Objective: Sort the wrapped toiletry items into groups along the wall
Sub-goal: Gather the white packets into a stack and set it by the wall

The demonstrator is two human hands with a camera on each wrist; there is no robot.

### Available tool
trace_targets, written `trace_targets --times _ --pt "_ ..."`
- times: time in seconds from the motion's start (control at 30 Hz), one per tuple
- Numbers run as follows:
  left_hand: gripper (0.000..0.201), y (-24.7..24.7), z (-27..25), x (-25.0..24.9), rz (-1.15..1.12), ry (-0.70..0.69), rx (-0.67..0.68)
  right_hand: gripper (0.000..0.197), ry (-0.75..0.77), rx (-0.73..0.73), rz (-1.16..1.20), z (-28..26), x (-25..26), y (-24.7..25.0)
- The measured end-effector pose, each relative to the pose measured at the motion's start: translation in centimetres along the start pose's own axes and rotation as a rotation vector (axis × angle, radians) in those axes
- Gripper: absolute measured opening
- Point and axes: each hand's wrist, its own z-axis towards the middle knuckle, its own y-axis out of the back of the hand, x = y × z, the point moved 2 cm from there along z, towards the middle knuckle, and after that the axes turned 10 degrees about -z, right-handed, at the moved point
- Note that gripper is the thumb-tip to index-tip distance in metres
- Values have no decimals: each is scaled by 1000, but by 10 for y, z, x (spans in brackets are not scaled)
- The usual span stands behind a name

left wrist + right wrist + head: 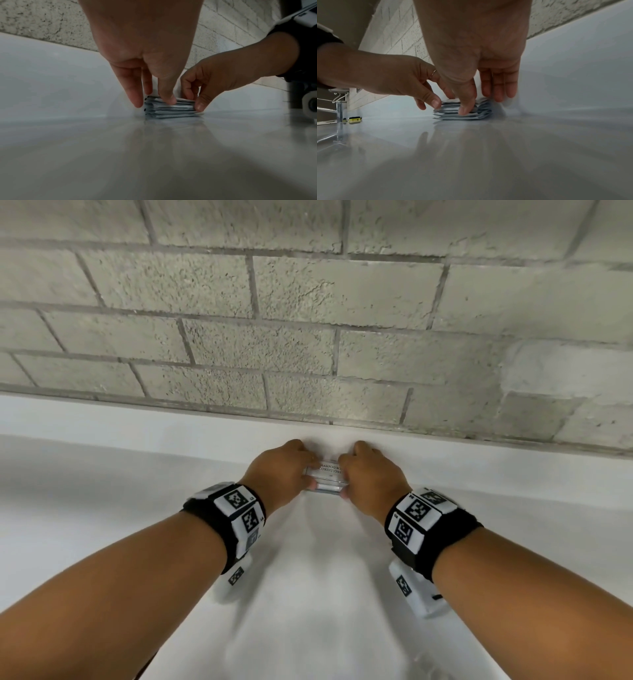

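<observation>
The left hand (281,470) and right hand (371,474) each pinch an end of a small stack of wrapped sachets (327,477), thumbs at the near edge and fingers behind. The stack lies flat on the white counter (308,594), at twelve o'clock from the person, near the brick wall (308,320). Its top label seems to read shampoo with conditioner, though it is partly covered.

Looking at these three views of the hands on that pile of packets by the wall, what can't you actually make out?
- Packet count: in both wrist views the stack of packets blurs at its edges.
- Label: in the head view the left hand and right hand cover its ends; only "...HAMPOO W..." and "CONDITIONE..." show.
- Far side of the stack: hidden by fingers in the right wrist view.
- Yellow thing near the metal post: too small to identify.
</observation>
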Motion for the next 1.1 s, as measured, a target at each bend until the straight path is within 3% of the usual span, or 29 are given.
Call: trace_targets --times 0.27,0.37,0.5,0.73,0.83,0.97,1.1 --pt "46 -2 2 2 -85 43 -5 38 -9 63 104 1 -4 1" --pt "56 5 -4 -1 -147 57 -57 43 -22 38 140 -7 -10 3" --pt "49 23 -21 -12 -119 11 -154 33 -95 -27 185 -34 -31 21" --pt "36 20 -88 -47 0 -45 -24 35 -115 299 172 -136 -65 46" --pt "33 9 -135 -69 -59 -71 43 33 -109 390 207 -198 -67 46" --pt "29 -3 -196 -98 -141 -69 159 20 -132 414 288 -283 -55 43" --pt "25 -16 -239 -117 -93 -109 247 22 -155 365 301 -342 -38 40"
